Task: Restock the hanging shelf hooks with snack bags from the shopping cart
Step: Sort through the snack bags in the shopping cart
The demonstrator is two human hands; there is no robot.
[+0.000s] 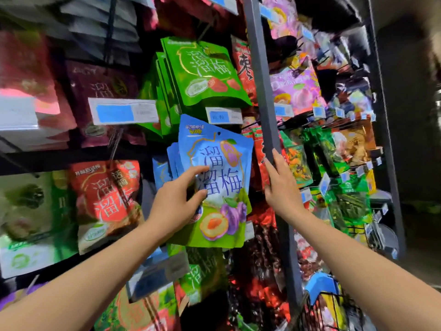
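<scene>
A blue and green snack bag (pixel 222 163) with a plum picture hangs at the front of a row of like bags in the middle of the rack. My left hand (pixel 177 201) grips its left edge, thumb on the front and fingers behind it. My right hand (pixel 280 185) rests flat, fingers apart, against the grey upright post (pixel 260 75) to the right of the bag and holds nothing. The hook itself is hidden behind the bags. A corner of the wire shopping cart (pixel 334 309) shows at the bottom right.
Green bags (pixel 202 70) hang on the hook above, with a price tag (pixel 223 115) below them. Red bags (pixel 105 199) hang to the left, dark red ones (pixel 260 247) below right. Beyond the post, more hooks carry green and purple bags (pixel 343 187).
</scene>
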